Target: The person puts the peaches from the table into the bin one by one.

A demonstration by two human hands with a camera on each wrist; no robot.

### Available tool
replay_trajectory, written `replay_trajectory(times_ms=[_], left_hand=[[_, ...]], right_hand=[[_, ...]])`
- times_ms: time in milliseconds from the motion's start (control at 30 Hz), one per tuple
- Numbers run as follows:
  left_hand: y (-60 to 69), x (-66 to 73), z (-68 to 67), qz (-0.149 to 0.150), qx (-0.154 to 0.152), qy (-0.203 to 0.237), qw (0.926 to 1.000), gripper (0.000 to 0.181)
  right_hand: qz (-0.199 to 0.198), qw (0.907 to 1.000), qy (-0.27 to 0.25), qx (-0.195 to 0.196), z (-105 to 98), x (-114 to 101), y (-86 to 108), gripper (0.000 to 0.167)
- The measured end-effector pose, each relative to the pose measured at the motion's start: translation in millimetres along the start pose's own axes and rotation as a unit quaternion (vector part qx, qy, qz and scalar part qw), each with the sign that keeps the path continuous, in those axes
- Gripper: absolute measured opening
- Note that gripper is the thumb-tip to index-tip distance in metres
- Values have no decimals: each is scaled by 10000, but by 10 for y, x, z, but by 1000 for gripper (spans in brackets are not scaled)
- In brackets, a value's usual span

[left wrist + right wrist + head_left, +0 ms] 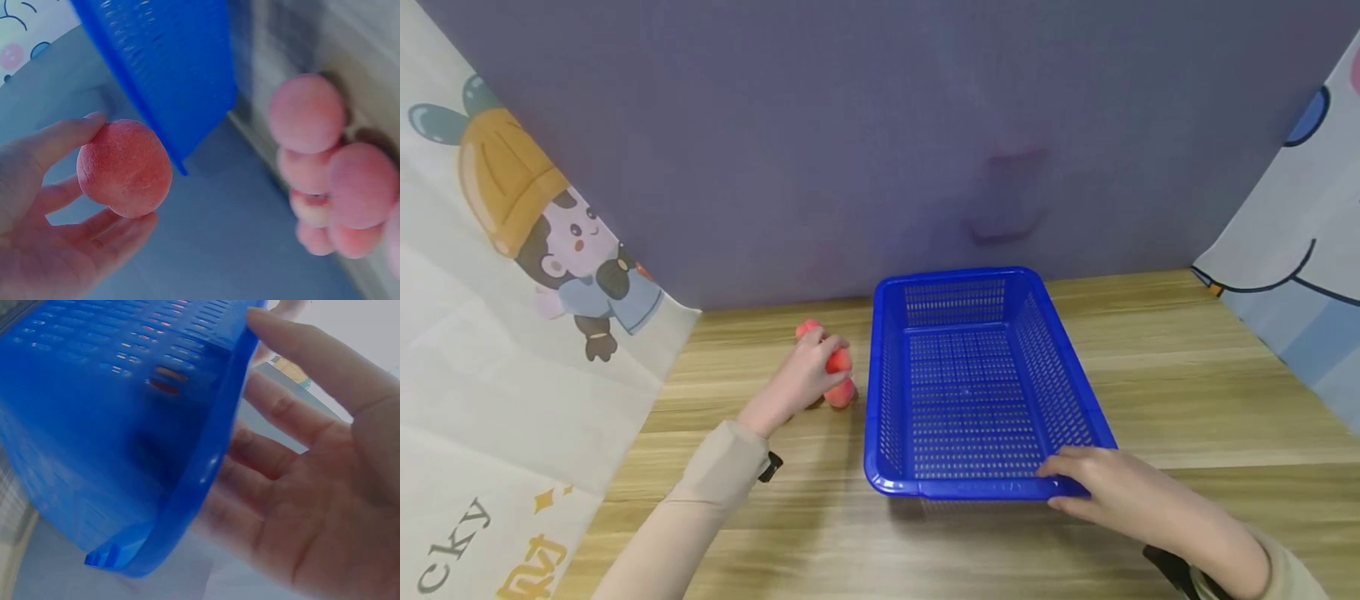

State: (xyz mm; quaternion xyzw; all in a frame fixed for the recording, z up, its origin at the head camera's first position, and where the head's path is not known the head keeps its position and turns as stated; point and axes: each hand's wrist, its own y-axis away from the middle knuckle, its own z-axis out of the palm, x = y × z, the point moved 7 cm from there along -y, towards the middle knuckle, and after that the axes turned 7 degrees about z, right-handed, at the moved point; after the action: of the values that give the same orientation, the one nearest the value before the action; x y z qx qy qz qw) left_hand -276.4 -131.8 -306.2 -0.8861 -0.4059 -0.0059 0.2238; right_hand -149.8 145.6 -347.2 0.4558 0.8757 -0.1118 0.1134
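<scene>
In the left wrist view, a reddish peach is held between the thumb and fingers of my left hand, raised off the table. Several more peaches lie clustered on the table beneath that hand, partly covered by it in the head view. To their right stands a blue plastic basket with slotted walls; its inside shows no fruit. My right hand grips the basket's near right corner, thumb outside the rim and fingers over it.
The wood-grain table extends to both sides of the basket. A grey-purple panel rises behind it. White printed cloths with cartoon figures flank the left and right.
</scene>
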Motion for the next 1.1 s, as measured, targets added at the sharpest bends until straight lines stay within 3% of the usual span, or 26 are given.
replay_trajectory(times_ms=[300, 467, 633, 800, 1100], left_hand=[[-403, 207, -68, 77, -432, -102, 9990, 33], [-620, 330, -60, 51, -778, -27, 9970, 35], [-827, 477, -24, 205, -913, 2, 9956, 32], [-1024, 638, 81, 384, -1113, -73, 9930, 35], [-1325, 841, 361, 380, -1533, -113, 9874, 38]], right_hand=[[185, 9993, -126, -286, 28, -1, -27, 18], [315, 9984, -182, -423, 42, 11, -33, 19], [347, 9983, -207, -413, 38, 11, -33, 18], [439, 9976, -231, -475, 50, 20, -32, 18], [374, 9983, -199, -403, 45, 7, -36, 18]])
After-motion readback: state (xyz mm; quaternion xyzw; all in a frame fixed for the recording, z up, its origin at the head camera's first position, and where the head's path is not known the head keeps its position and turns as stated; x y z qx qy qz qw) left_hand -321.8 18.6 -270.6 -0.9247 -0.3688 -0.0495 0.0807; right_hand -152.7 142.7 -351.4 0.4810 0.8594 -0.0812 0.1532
